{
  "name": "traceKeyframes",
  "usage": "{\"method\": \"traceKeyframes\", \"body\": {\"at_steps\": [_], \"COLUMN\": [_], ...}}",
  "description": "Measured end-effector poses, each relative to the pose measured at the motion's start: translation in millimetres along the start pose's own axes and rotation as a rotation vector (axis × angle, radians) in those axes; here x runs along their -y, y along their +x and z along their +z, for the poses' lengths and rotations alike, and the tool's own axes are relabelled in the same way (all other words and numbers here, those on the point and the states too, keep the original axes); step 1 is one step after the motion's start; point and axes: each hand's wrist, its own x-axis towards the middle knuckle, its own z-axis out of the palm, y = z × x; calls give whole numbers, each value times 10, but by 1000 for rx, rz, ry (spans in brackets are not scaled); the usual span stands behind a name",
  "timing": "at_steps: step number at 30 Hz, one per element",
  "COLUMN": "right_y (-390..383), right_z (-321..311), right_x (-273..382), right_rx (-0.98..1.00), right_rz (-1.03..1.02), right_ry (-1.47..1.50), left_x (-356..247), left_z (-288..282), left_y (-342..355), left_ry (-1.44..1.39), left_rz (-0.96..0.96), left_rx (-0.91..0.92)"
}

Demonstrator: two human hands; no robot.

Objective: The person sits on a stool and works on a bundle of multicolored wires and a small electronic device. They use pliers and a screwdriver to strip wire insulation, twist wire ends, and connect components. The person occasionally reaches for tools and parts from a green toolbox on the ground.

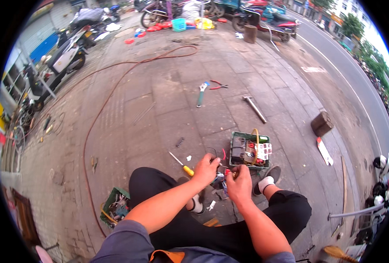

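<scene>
My left hand (206,168) is closed in a pinch at a thin dark wire (211,149). My right hand (239,182) is closed on a small red part (227,172), with small tangled pieces (221,191) below it on the pavement. Just beyond my hands stands a green toolbox (232,144) with a yellow handle, holding assorted small items. A yellow-handled screwdriver (187,169) lies left of my left hand. Farther forward lie a green-handled adjustable wrench (201,96), red-handled pliers (218,85) and a metal hammer-like tool (256,109).
A second green basket (112,202) of tools sits by my left leg. A red hose (102,114) loops across the pavement (168,65). Scooters (63,70) stand at left and at the back. Wooden blocks (321,123) and a white strip (324,152) lie to the right, beside the road (352,70).
</scene>
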Motion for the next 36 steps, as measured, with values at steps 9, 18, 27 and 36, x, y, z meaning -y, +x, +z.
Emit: {"method": "traceKeyframes", "body": {"at_steps": [9,18,27,36], "right_y": [-525,-491,-233,213], "right_z": [773,921,383,-790], "right_x": [-426,-601,-442,-220], "right_rx": [626,744,874,780], "right_rz": [111,171,-60,-34], "right_ry": [36,-9,-348,-473], "left_x": [704,642,990,807], "left_z": [256,45,-49,-93], "left_y": [177,213,581,550], "left_ry": [-202,-369,-106,-495], "left_rz": [-325,-414,-387,-644], "left_rx": [51,183,397,375]}}
